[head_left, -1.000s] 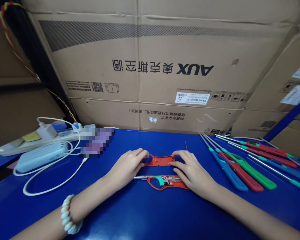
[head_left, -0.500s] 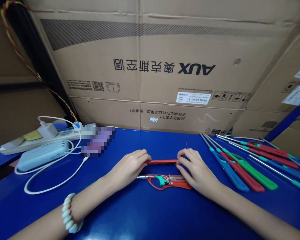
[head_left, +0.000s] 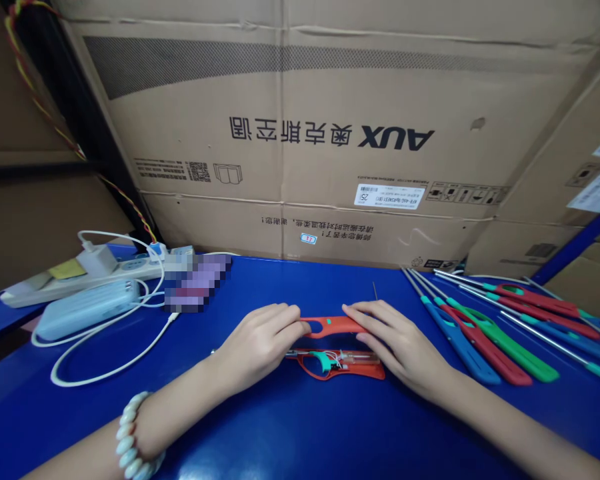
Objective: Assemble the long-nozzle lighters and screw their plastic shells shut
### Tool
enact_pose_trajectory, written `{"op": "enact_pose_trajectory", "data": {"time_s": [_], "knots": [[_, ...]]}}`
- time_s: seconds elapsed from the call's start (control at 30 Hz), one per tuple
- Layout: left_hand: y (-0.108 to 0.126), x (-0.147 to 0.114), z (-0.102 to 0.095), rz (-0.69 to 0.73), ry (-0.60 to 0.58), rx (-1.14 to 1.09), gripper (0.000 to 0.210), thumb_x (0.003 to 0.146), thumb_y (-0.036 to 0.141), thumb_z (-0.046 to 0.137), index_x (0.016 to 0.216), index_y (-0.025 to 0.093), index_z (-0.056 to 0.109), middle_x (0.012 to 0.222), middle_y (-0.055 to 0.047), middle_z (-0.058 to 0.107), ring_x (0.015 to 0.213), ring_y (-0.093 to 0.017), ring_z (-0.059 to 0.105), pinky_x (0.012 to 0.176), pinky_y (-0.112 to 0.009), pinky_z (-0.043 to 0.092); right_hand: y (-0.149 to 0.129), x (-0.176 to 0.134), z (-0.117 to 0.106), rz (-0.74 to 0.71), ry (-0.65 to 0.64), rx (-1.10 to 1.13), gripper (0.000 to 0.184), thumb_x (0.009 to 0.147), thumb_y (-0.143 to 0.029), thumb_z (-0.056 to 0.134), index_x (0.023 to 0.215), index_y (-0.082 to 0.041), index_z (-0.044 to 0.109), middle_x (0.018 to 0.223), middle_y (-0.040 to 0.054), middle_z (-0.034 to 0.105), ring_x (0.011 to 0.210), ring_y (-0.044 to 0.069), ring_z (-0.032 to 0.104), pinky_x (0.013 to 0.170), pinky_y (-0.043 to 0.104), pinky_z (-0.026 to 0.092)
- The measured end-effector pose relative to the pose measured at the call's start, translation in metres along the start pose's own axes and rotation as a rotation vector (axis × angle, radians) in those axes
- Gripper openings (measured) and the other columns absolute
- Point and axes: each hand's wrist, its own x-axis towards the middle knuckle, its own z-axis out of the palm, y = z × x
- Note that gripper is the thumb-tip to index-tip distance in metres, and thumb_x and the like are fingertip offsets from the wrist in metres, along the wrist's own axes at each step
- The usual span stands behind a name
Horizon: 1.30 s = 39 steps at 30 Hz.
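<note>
An orange plastic lighter casing half (head_left: 333, 325) is held level between my two hands, just above the table. My left hand (head_left: 265, 340) pinches its left end near the oval trigger hole, and my right hand (head_left: 397, 337) grips its right end. Right below it on the table lies the other half of the gas lighter (head_left: 375, 371), opened up. A green trigger (head_left: 323, 361), thin white wires and a clear fuel tank (head_left: 360, 358) show inside it. Part of its metal tube is hidden behind my left hand. A thin metal rod (head_left: 375, 291) stands out behind my right fingers.
Several long lighters in blue, red and green (head_left: 505, 350) lie on the blue table (head_left: 260, 427) at right. On the left are a power strip (head_left: 143, 269), a light-blue power bank (head_left: 87, 308), white cables and a blurred phone (head_left: 200, 283). A large cardboard box (head_left: 305, 87) stands behind.
The orange casing half has turned from edge-on to show its broad face and trigger hole. My right fingers have shifted left along it; my left hand has come slightly nearer.
</note>
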Motion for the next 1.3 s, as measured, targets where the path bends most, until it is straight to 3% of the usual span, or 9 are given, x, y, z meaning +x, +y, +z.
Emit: {"op": "enact_pose_trajectory", "data": {"time_s": [0.1, 0.2, 0.4, 0.57, 0.8, 1.3], "knots": [[0.002, 0.001, -0.002, 0.019, -0.007, 0.044, 0.033, 0.101, 0.017, 0.028, 0.091, 0.015, 0.059, 0.073, -0.002, 0.055, 0.062, -0.014, 0.047, 0.059, -0.027, 0.036, -0.001, -0.002, 0.000, 0.004, -0.093, 0.051, 0.040, 0.098, -0.025, 0.037, 0.138, -0.019, 0.044, 0.118, 0.0090, 0.061, 0.106, 0.021, 0.057, 0.094, 0.039, 0.046], [0.002, 0.003, -0.003, 0.018, -0.056, 0.051, 0.032, 0.101, 0.018, 0.031, 0.085, 0.015, 0.059, 0.076, -0.003, 0.055, 0.064, -0.015, 0.046, 0.059, -0.028, 0.036, -0.003, -0.001, -0.002, 0.056, -0.158, 0.115, 0.039, 0.097, -0.029, 0.042, 0.134, -0.019, 0.049, 0.117, 0.0096, 0.061, 0.107, 0.022, 0.056, 0.092, 0.038, 0.047], [-0.005, 0.005, -0.010, -0.013, -0.301, -0.051, 0.012, 0.096, 0.019, 0.046, 0.095, 0.018, 0.058, 0.120, -0.010, 0.051, 0.101, -0.023, 0.049, 0.081, -0.034, 0.043, -0.003, 0.005, -0.015, 0.154, -0.297, 0.337, 0.025, 0.088, -0.028, 0.059, 0.112, -0.021, 0.062, 0.100, 0.0053, 0.064, 0.093, 0.020, 0.058, 0.084, 0.034, 0.047], [-0.008, 0.007, -0.018, -0.078, -0.465, -0.262, 0.012, 0.096, 0.014, 0.044, 0.094, 0.018, 0.055, 0.093, -0.003, 0.059, 0.080, -0.017, 0.055, 0.073, -0.029, 0.043, -0.003, 0.006, -0.020, 0.138, -0.325, 0.344, 0.020, 0.084, -0.023, 0.062, 0.104, -0.022, 0.064, 0.101, 0.0055, 0.060, 0.096, 0.021, 0.054, 0.084, 0.034, 0.045], [-0.004, 0.009, -0.019, -0.231, -0.479, -0.446, 0.010, 0.091, 0.012, 0.054, 0.097, 0.018, 0.059, 0.090, -0.002, 0.060, 0.082, -0.016, 0.056, 0.070, -0.025, 0.043, -0.007, 0.003, -0.018, 0.157, -0.400, 0.251, 0.028, 0.080, -0.017, 0.063, 0.107, -0.023, 0.062, 0.102, 0.0047, 0.056, 0.097, 0.021, 0.052, 0.094, 0.041, 0.038], [-0.001, 0.004, -0.007, -0.194, -0.500, -0.387, 0.010, 0.093, 0.015, 0.051, 0.097, 0.017, 0.060, 0.089, -0.003, 0.061, 0.081, -0.017, 0.057, 0.070, -0.027, 0.043, -0.003, -0.001, -0.012, 0.143, -0.457, 0.198, 0.028, 0.080, -0.019, 0.065, 0.108, -0.023, 0.061, 0.104, 0.0053, 0.057, 0.097, 0.023, 0.053, 0.094, 0.043, 0.037]]}}
